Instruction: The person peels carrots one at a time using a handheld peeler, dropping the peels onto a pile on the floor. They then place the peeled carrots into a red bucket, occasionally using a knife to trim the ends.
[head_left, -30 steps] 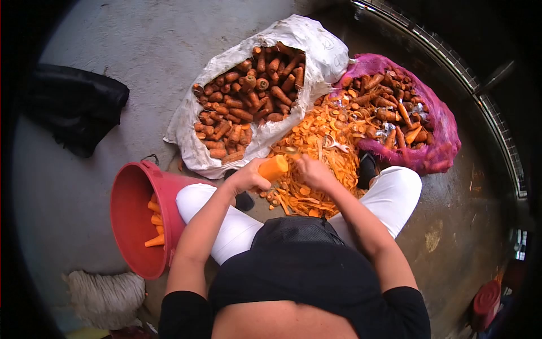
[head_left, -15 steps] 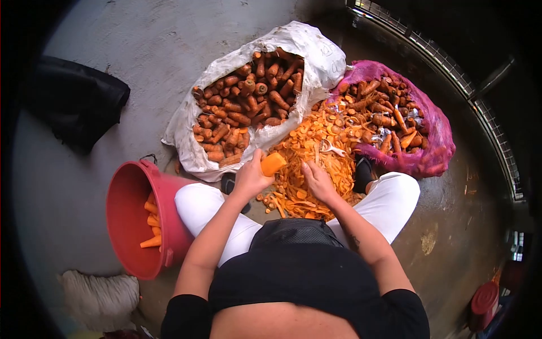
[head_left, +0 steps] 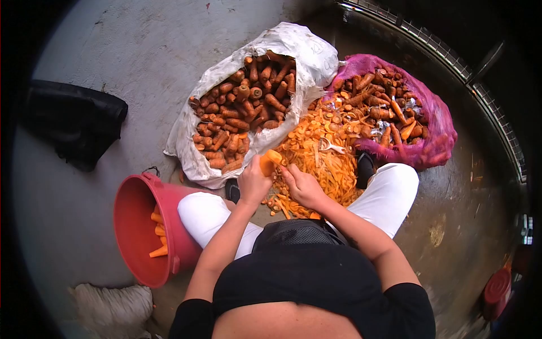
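Note:
My left hand [head_left: 253, 182] is closed around a thick peeled carrot [head_left: 267, 164], its cut end pointing away from me and to the right. Against that end rest the fingers of my right hand [head_left: 302, 185]; they are bent together, and whatever they hold is too small to make out. Below both hands spreads a heap of orange peelings [head_left: 322, 175] with cut carrot ends among them. On the heap lies a white-handled peeler [head_left: 332, 146], apart from my hands. To my left, a red bucket [head_left: 183, 212] contains several peeled carrots [head_left: 160, 231].
A white sack [head_left: 195, 164] of unpeeled carrots [head_left: 240, 110] lies open ahead, beside a pink mesh sack [head_left: 443, 133] with carrots and scraps. Black material [head_left: 76, 121] lies far left, a pale sack [head_left: 113, 308] behind the bucket. A metal grate [head_left: 435, 45] runs along the right.
My right hand has moved left and now meets the carrot's end. The left hand still grips the carrot. The whole view has shifted slightly.

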A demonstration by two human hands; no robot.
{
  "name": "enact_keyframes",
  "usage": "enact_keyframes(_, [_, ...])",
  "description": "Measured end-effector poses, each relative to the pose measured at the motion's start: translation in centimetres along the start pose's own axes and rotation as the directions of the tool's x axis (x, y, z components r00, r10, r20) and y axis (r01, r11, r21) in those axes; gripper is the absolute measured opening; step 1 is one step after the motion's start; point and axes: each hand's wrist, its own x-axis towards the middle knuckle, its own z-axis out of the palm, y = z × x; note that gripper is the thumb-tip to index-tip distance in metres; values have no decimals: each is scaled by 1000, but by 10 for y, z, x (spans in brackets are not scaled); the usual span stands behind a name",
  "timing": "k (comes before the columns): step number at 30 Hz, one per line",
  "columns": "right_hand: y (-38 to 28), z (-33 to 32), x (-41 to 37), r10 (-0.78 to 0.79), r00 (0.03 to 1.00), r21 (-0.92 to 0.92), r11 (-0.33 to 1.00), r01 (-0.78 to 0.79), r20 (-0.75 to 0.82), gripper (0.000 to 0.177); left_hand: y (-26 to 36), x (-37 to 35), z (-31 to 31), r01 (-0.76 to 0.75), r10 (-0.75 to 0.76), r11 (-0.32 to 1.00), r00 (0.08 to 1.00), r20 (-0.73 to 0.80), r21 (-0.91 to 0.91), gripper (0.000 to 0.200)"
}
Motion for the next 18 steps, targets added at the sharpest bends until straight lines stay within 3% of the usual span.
enact_keyframes(18, [1, -3, 3, -24, 1000, -42, 999, 23, -19, 35, 1, 2, 0, -58, 62, 995, 997, -52, 78, 34])
